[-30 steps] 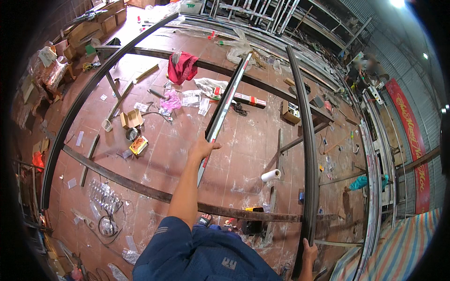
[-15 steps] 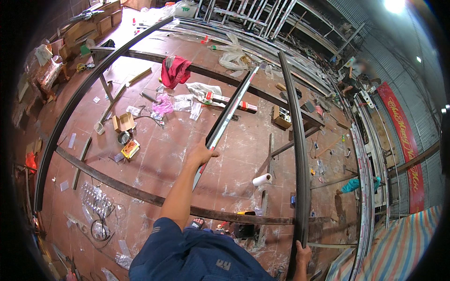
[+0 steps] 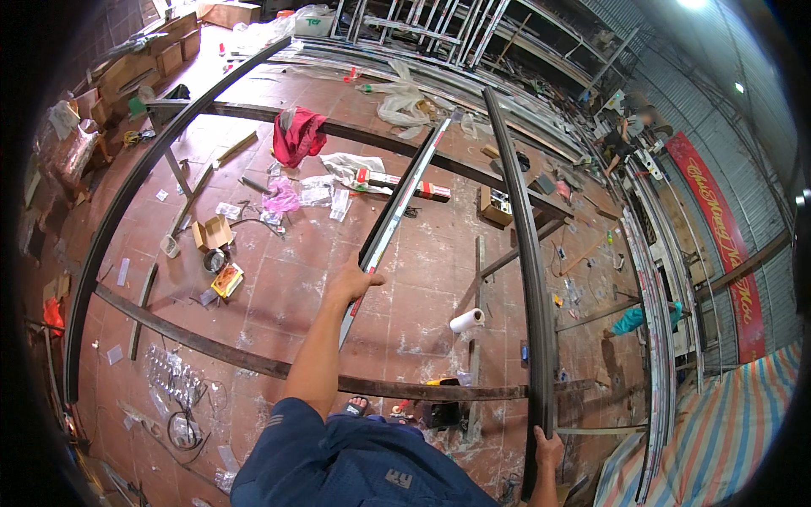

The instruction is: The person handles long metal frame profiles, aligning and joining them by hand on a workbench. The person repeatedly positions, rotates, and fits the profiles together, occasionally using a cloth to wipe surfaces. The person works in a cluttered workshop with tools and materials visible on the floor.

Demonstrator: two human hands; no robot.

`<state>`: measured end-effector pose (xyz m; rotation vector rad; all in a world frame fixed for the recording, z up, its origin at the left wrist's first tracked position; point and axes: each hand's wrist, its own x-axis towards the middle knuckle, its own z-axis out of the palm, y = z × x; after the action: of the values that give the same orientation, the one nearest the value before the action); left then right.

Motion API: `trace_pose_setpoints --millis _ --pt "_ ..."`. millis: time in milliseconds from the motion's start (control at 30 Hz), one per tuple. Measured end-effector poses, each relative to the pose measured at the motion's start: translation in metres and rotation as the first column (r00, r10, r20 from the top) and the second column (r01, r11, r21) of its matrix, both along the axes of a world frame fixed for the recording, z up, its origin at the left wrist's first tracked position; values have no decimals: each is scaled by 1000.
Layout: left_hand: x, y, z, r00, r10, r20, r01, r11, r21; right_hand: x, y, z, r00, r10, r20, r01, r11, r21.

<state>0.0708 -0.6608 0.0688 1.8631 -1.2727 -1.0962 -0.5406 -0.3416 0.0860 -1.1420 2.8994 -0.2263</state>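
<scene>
My left hand (image 3: 355,280) is closed around a long dark metal profile with a white printed film strip (image 3: 404,203), its thumb sticking out over the near part. That profile lies lengthwise between two longer dark profiles, its far end by the rear crossbar. Down at the lower right, my right hand (image 3: 547,448) grips the near end of the right dark profile (image 3: 525,237). Another dark profile (image 3: 127,173) curves along the left. They rest across a rear steel crossbar (image 3: 372,135) and a front steel crossbar (image 3: 211,340).
On the tiled floor beneath lie an opened cardboard box (image 3: 211,232), a white roll (image 3: 467,320) and plastic scraps. A red cloth (image 3: 297,137) hangs on the rear crossbar. Stacked profiles (image 3: 646,338) run along the right, near a striped tarp (image 3: 718,431). Another person (image 3: 629,135) is at the far right.
The view has shifted slightly, so most far things appear further left. Both hands keep their hold on the same profiles, with little visible movement.
</scene>
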Motion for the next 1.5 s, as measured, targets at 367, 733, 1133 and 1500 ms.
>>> trace_pose_setpoints --millis 367,733,1133,1500 --pt "2 -9 -29 999 1 -54 -5 998 -65 19 -6 31 978 18 209 -24 999 27" --pt "-1 1 -9 999 34 8 -34 999 -34 2 -3 10 989 55 140 -51 998 -37" --pt "-7 13 30 983 47 179 -52 998 21 10 -1 14 992 57 110 -54 998 -31" --pt "-5 15 21 979 67 191 -66 998 -10 82 3 26 989 11 -150 6 993 118"
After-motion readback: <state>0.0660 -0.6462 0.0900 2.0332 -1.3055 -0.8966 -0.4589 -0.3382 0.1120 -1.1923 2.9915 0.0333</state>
